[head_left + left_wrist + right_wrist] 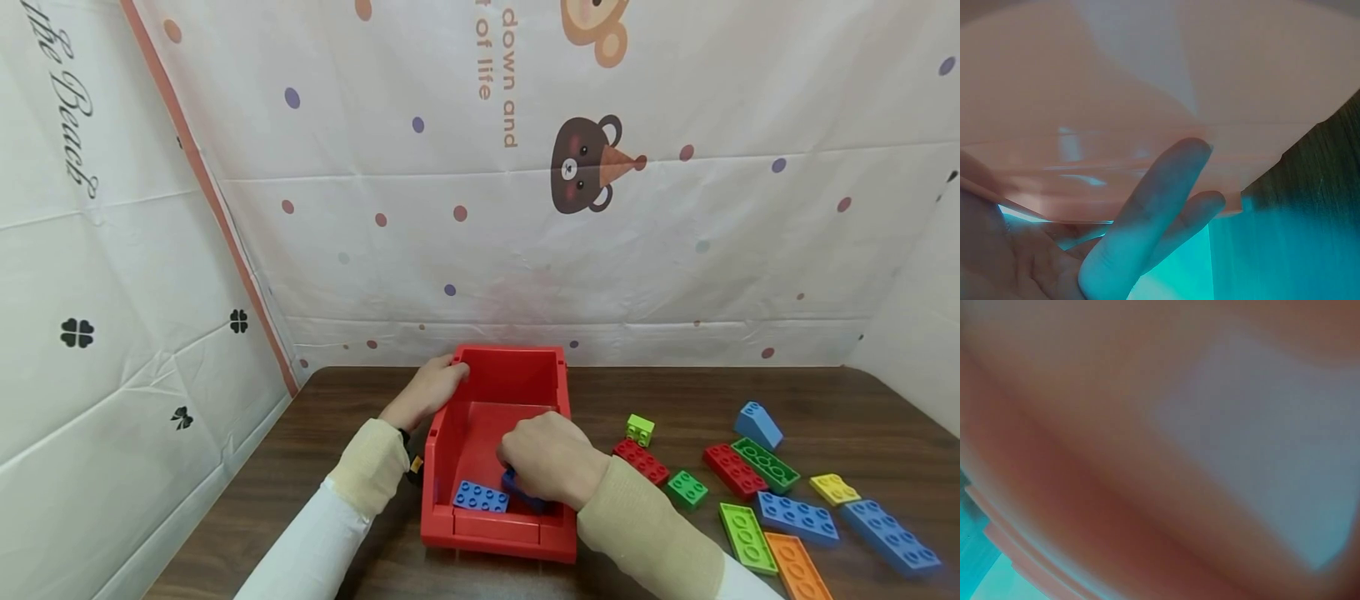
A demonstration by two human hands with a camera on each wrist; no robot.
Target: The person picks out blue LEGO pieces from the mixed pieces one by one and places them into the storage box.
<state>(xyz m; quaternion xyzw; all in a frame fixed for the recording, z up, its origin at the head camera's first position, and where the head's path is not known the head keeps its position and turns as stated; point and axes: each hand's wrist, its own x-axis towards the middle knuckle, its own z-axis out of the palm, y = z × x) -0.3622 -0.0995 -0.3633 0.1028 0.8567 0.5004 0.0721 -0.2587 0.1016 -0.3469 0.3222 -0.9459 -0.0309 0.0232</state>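
A red open-topped bin (480, 527) stands on the dark wooden table. My left hand (429, 390) grips its left side wall near the far end, the thumb over the rim. In the left wrist view, two fingers of the left hand (1150, 222) lie along the outside of the bin wall (1135, 75). Inside the bin, my right hand (553, 460) holds a dark blue brick (512, 482) low at the near right, its fingertips hidden under the hand. Left of it, a blue studded brick (481, 497) lies studs up on the bin floor. Close blurred surfaces fill the right wrist view.
Right of the bin lie several loose bricks: lime (640, 429), red (641, 462), green (686, 490), long blue (797, 517), orange (797, 567) and yellow (834, 489) among them. A blue sloped brick (759, 427) sits farther back. A printed white sheet (420, 267) hangs behind the table.
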